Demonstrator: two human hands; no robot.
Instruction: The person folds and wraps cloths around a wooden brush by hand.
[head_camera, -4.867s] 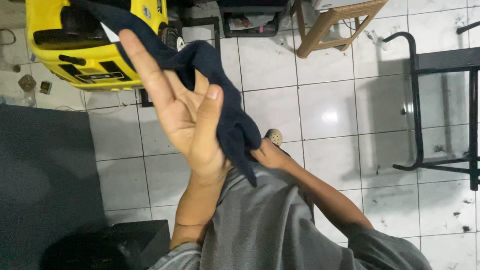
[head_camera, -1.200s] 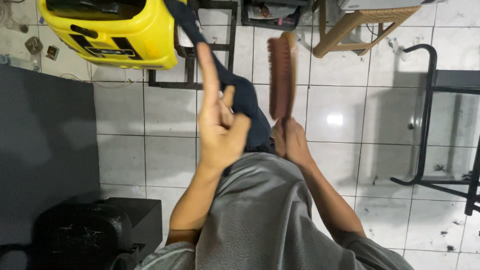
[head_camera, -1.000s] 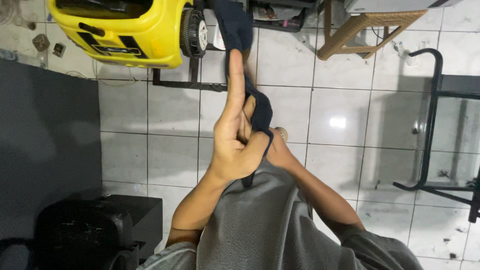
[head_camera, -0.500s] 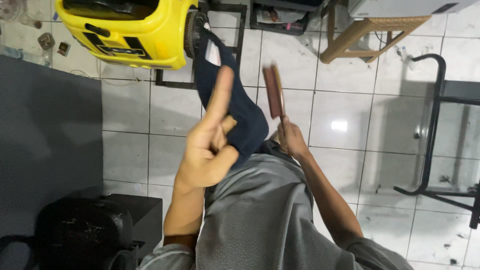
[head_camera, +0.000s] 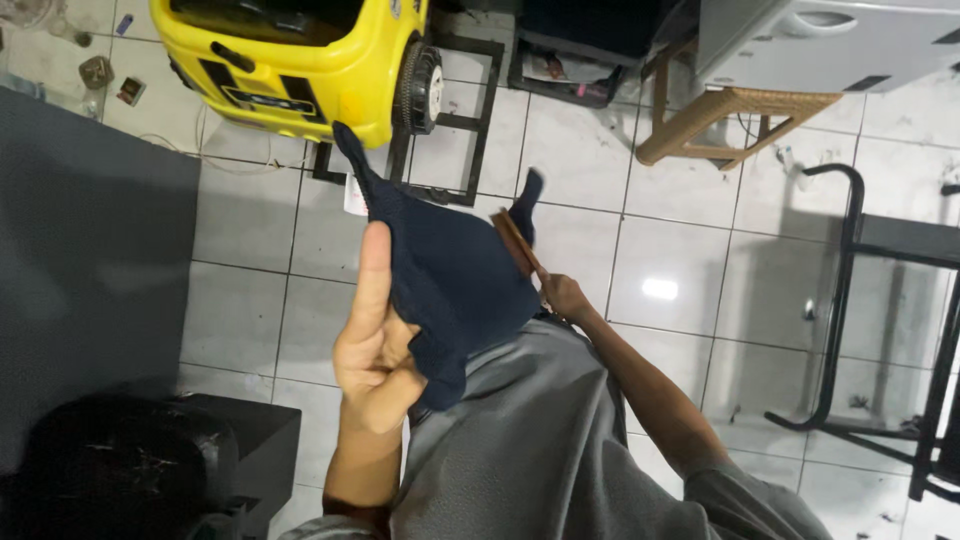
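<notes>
left hand (head_camera: 375, 355) raised, pinching dark blue cloth (head_camera: 450, 280) between thumb and fingers, index finger straight up along the edge. cloth hanging in the air above the lap, over the tile floor (head_camera: 680, 250). right hand (head_camera: 565, 295) closed around a wooden brush (head_camera: 517, 240), edge-on against the cloth. loose pinch likely to slip under brush strokes, dropping cloth to the floor; bristles may snag the knit.

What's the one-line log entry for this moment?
left hand: grips dark navy cloth, held up | right hand: holds brown brush at cloth's edge | below: white tiled floor, yellow toy car
</notes>
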